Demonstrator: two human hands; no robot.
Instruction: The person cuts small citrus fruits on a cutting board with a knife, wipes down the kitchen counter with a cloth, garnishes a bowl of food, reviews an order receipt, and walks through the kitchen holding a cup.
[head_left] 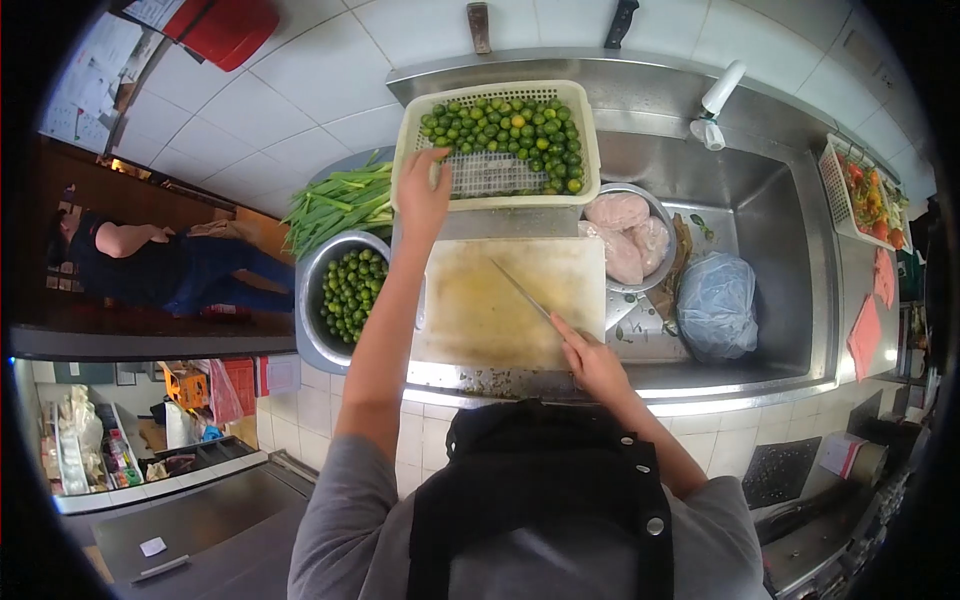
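My right hand (592, 362) is closed around the handle of a knife (520, 290), whose blade lies over the stained cutting board (490, 345). At the left part of a cream plastic basket (592, 150), my left hand (425, 185) reaches over the rim with fingers apart; nothing shows in them. Small green citrus fruits (500, 125) fill the far and right parts of the basket, a few of them yellowish. More green fruits (352, 295) lie in a metal bowl (312, 290) left of the board.
Green onions (340, 205) lie behind the bowl. Right of the board, the sink (780, 190) holds a bowl of raw meat (620, 240) and a bluish plastic bag (718, 305). A faucet (708, 130) stands behind. Another person (130, 255) is at the far left.
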